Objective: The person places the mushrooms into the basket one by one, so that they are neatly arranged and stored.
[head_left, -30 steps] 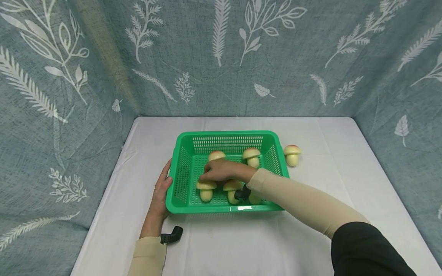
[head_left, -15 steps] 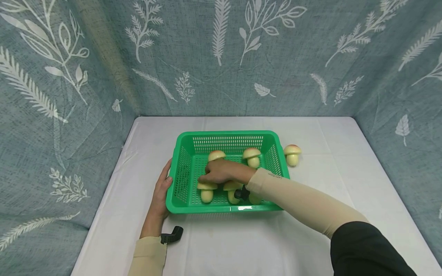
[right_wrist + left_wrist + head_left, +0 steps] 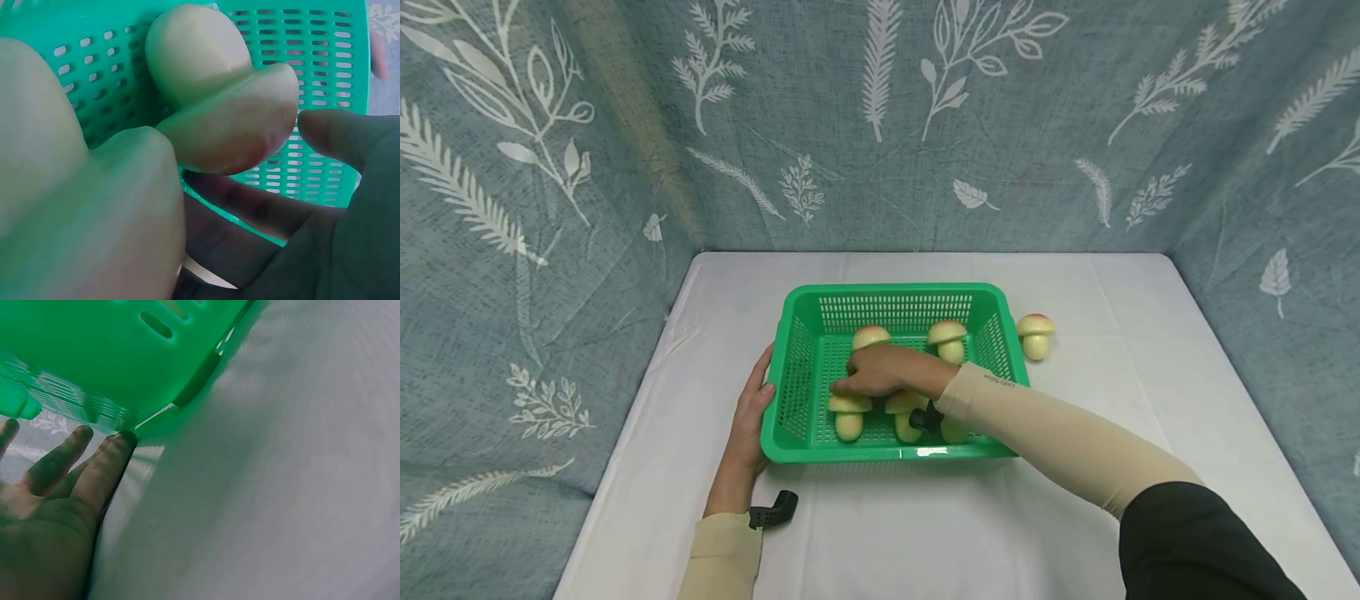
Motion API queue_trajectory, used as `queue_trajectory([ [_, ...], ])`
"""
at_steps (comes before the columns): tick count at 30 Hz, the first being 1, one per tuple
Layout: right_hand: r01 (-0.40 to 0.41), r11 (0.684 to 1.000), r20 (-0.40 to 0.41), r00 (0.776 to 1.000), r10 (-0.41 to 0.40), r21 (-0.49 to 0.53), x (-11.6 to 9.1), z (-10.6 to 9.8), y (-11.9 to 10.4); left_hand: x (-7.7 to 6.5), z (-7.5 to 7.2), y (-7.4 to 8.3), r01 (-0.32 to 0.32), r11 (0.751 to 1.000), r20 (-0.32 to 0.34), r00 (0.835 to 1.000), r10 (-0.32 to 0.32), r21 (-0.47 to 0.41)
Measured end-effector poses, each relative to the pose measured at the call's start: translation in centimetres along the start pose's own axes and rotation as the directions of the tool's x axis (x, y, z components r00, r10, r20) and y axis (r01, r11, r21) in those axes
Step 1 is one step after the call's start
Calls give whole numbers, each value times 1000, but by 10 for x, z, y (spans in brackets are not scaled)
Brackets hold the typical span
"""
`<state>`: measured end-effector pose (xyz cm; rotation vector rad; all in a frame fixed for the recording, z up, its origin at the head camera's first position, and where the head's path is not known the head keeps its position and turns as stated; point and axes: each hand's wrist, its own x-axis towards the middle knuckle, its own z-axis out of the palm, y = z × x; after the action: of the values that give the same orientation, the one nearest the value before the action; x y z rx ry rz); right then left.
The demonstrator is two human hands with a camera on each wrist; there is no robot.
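Note:
A green plastic basket (image 3: 891,454) with slotted walls holds several toy mushrooms with pale stems and reddish-tinged caps. Reaching into it, my right hand (image 3: 887,371) pinches the cap of the front-left mushroom (image 3: 849,423); in the right wrist view the thumb (image 3: 325,134) meets one side of this cap (image 3: 244,134) and fingers lie along the other. Beside it stands the front-middle mushroom (image 3: 906,423). My left hand (image 3: 748,421) rests against the basket's left side, its fingers extended, with the fingertips (image 3: 125,437) at the green wall in the left wrist view.
Two mushrooms, back-left (image 3: 870,337) and back-right (image 3: 947,340), sit farther inside the basket. My right wrist partly covers another mushroom (image 3: 953,432). One mushroom (image 3: 1036,336) lies outside, right of the basket, on the white-covered table (image 3: 1097,375). Patterned curtains (image 3: 850,192) surround the table.
My right hand and the front-left mushroom have shifted very slightly to the right since the first frame. The left hand and the basket stay in place.

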<state>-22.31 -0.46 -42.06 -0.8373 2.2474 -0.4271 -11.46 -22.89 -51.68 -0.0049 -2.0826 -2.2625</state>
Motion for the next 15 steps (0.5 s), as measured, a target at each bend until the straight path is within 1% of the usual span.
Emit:
queue_trajectory([
  [4, -5, 1000, -4, 1000, 5, -3, -2, -1, -1, 0, 0, 0, -1, 1000, 1, 1000, 1, -1],
  [7, -7, 1000, -24, 1000, 7, 2, -3, -2, -1, 0, 1, 0, -6, 1000, 0, 1000, 6, -4],
  [11, 0, 1000, -58, 998, 2, 31, -4, -4, 1, 0, 1, -1, -12, 1000, 1, 1000, 12, -2],
  [15, 20, 998, -60, 998, -16, 62, -7, -8, 1, -1, 0, 0, -14, 1000, 5, 1000, 14, -3],
])
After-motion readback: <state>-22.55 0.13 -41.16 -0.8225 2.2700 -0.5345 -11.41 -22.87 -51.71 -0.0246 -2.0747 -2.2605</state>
